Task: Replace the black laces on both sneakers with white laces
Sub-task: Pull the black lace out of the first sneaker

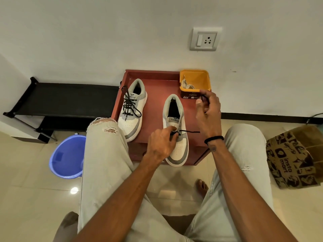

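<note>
While the left sneaker [132, 109] sat fully laced in black on the red surface [155, 84], the right sneaker [176, 131] beside it was nearly stripped, with only a bit of black lace [189, 131] crossing its lowest eyelets. The left hand [161, 145] was curled down on that shoe, pinching the lace near the eyelets. The right hand [208, 110] was lifted near the yellow tub [195, 81], fingers bent around a black lace end. White laces [187, 85] lay coiled inside that tub at the surface's back corner.

The left hand [161, 144] hides the near sneaker's [177, 137] lowest eyelets; the box label [190, 95] is unreadably small.
</note>
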Tool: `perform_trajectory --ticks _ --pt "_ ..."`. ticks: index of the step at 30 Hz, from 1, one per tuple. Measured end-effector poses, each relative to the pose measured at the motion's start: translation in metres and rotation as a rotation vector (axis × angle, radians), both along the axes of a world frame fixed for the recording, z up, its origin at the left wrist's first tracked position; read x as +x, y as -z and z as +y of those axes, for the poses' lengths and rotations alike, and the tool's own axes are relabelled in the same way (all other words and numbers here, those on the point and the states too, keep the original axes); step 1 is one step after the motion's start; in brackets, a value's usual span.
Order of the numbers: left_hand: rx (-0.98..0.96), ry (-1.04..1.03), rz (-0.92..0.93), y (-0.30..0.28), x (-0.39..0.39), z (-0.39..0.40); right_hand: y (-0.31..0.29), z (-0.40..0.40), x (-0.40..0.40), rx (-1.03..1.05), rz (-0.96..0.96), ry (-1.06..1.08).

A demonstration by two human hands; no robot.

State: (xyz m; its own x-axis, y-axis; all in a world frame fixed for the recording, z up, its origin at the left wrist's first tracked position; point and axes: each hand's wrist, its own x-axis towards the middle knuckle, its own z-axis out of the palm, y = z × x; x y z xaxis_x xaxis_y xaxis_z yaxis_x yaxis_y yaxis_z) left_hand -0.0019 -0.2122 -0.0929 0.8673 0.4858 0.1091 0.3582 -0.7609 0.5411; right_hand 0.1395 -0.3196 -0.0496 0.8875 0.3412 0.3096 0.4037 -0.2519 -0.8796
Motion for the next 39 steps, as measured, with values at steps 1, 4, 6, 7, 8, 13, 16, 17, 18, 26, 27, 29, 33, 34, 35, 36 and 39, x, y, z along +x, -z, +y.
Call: perform_trajectory --ticks 1,4,6,7,8,13,16,17,18,26,27,29,33,34,35,36,39 --pt "0.003 -0.005 0.005 0.0 0.001 0.0 0.001 -0.001 0.001 -0.083 -0.023 -0.023" --pt "-0.045 -0.026 0.009 -0.001 0.004 0.002 0.004 -0.002 -0.005 -0.254 -0.053 0.001" --pt "-0.091 -0.037 0.005 -0.001 0.006 0.003 0.007 -0.005 -0.009 -0.314 -0.067 -0.006" --pt "-0.111 -0.044 0.002 -0.002 0.008 0.004 0.009 -0.006 -0.011 -0.354 -0.052 -0.067" --pt "-0.13 -0.052 -0.003 -0.003 0.009 0.004 0.011 -0.007 -0.013 -0.417 -0.019 -0.155" --pt "-0.185 -0.057 -0.012 0.001 0.01 0.003 0.027 -0.005 -0.025 -0.619 0.029 -0.408" --pt "-0.214 -0.068 -0.024 -0.001 0.011 0.005 0.03 -0.003 -0.023 -0.609 0.05 -0.396" --pt "-0.218 -0.074 -0.026 -0.002 0.011 0.005 0.03 -0.002 -0.023 -0.609 0.043 -0.409" --pt "-0.222 -0.081 -0.019 -0.003 0.01 0.006 0.03 -0.001 -0.025 -0.608 0.025 -0.415" --pt "-0.454 -0.075 0.258 -0.018 0.004 0.02 0.03 0.002 -0.035 -0.594 -0.049 -0.247" --pt "-0.422 -0.079 0.298 -0.02 0.002 0.023 0.03 0.002 -0.035 -0.596 -0.041 -0.247" --pt "-0.327 -0.101 0.292 -0.018 -0.002 0.022 0.03 0.001 -0.035 -0.603 -0.039 -0.24" --pt "-0.042 -0.119 0.055 -0.015 -0.005 0.013 0.029 0.002 -0.035 -0.58 -0.026 -0.25" --pt "0.037 -0.106 0.031 -0.014 -0.004 0.011 0.029 0.003 -0.037 -0.573 -0.013 -0.256" --pt "0.105 -0.095 0.032 -0.014 -0.003 0.01 0.029 0.003 -0.037 -0.564 -0.004 -0.259" --pt "0.163 -0.086 0.041 -0.013 -0.002 0.01 0.028 0.003 -0.038 -0.553 0.001 -0.262" --pt "0.24 -0.068 0.058 -0.006 0.003 0.009 0.026 0.001 -0.038 -0.546 0.003 -0.266"
